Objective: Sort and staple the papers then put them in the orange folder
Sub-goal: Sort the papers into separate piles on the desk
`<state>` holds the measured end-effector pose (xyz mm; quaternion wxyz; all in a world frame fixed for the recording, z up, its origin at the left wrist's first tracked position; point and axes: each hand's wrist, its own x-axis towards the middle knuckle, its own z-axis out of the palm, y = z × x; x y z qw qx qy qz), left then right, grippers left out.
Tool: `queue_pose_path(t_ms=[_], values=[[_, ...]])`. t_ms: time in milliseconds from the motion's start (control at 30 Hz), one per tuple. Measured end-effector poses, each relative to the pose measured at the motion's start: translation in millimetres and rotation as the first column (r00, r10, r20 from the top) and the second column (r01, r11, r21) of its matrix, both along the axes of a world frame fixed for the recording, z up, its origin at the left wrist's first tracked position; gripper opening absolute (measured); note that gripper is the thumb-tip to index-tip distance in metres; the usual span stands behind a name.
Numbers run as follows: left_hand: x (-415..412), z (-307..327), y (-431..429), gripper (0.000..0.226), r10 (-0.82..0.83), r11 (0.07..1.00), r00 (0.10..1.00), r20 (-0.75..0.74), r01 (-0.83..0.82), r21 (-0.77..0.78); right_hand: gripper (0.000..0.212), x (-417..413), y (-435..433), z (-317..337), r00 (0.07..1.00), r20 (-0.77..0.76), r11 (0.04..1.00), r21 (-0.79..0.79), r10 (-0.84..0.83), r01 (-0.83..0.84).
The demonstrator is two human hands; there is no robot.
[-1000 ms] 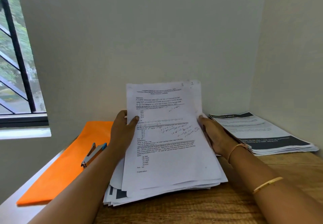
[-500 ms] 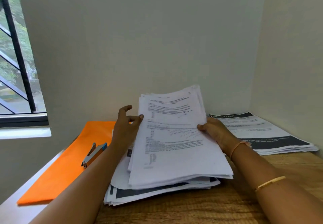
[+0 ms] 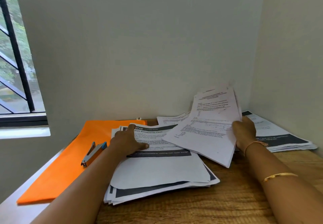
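A loose pile of printed papers [image 3: 157, 173] lies on the wooden table [image 3: 227, 202] in the middle; its top sheet has dark header bands. My left hand [image 3: 128, 142] rests flat on that top sheet, fingers spread. My right hand [image 3: 244, 132] grips a bundle of white text sheets [image 3: 208, 129] by its right edge and holds it tilted above the table, right of the pile. The orange folder [image 3: 70, 162] lies flat at the left, with a silver and blue stapler [image 3: 93, 153] on top of it.
A second stack of papers with dark bands [image 3: 279, 136] sits in the back right corner against the walls. Another sheet [image 3: 173, 118] lies by the back wall. A barred window [image 3: 15, 66] is at the left, above a pale ledge.
My right hand has carried the white text bundle off the pile and over to the right. My left hand let go of it and dropped flat onto the uncovered banded sheet.
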<state>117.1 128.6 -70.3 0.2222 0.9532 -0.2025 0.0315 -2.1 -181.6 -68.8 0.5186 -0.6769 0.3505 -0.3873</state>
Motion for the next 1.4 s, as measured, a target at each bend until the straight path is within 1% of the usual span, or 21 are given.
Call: queue_pose_path(t_ms=[133,233,400,533,600,667,767,833,900,967,1033,1133,1267,1333,1400], values=[[0,0,1,0.088,0.051,0.998,0.999,-0.005,-0.051,0.022,0.035,1,0,1,1.000,-0.019,1.000,-0.013,0.016,-0.016],[0,1,1,0.093,0.099,0.994,0.995,-0.019,-0.098,0.054,0.034,1,-2,1,1.000,-0.008,0.999,0.022,0.029,-0.029],[-7,5,-2,0.090,0.107,0.993,0.994,-0.014,-0.106,0.059,0.035,1,-3,3,0.992,0.035,0.978,0.170,0.117,-0.122],[-8,4,-2,0.087,0.104,0.994,0.995,-0.007,-0.103,0.041,0.028,-3,3,8,0.970,0.103,0.909,0.338,0.222,-0.244],[-7,4,-1,0.086,0.099,0.994,0.995,0.001,-0.099,0.042,0.026,-4,3,11,0.961,0.062,0.878,0.395,0.268,-0.270],[-4,3,0,0.086,0.104,0.993,0.995,-0.004,-0.104,0.056,0.024,-8,-2,16,0.956,-0.036,0.888,0.382,0.291,-0.255],[1,1,0,0.089,0.098,0.993,0.995,-0.013,-0.096,0.075,0.020,-23,-13,30,0.949,-0.183,0.938,0.283,0.256,-0.199],[2,0,0,0.088,0.082,0.994,0.997,-0.005,-0.082,0.076,0.024,-34,-24,42,0.951,-0.234,0.970,0.186,0.200,-0.158],[4,-1,0,0.087,0.066,0.994,0.998,0.005,-0.066,0.083,0.026,-47,-40,52,0.956,-0.284,0.997,0.022,0.076,-0.073],[5,-1,0,0.086,0.062,0.993,0.998,0.016,-0.063,0.097,0.022,-64,-58,56,0.935,-0.339,0.983,-0.180,-0.101,0.041],[6,-1,0,0.086,0.069,0.992,0.997,0.024,-0.071,0.106,0.018,-83,-69,56,0.885,-0.420,0.952,-0.294,-0.202,0.078],[12,-4,1,0.087,0.074,0.990,0.997,0.032,-0.077,0.115,0.041,-105,-87,48,0.788,-0.552,0.927,-0.368,-0.275,0.065],[20,-9,2,0.097,0.118,0.987,0.993,0.013,-0.119,0.113,0.035,-128,-102,31,0.622,-0.666,0.844,-0.536,-0.411,-0.016],[22,-10,1,0.095,0.126,0.987,0.992,0.014,-0.127,0.103,0.033,-135,-105,24,0.540,-0.693,0.793,-0.604,-0.477,-0.075],[21,-10,0,0.094,0.119,0.987,0.993,0.021,-0.120,0.106,0.036,-137,-109,16,0.486,-0.696,0.743,-0.656,-0.529,-0.131]])
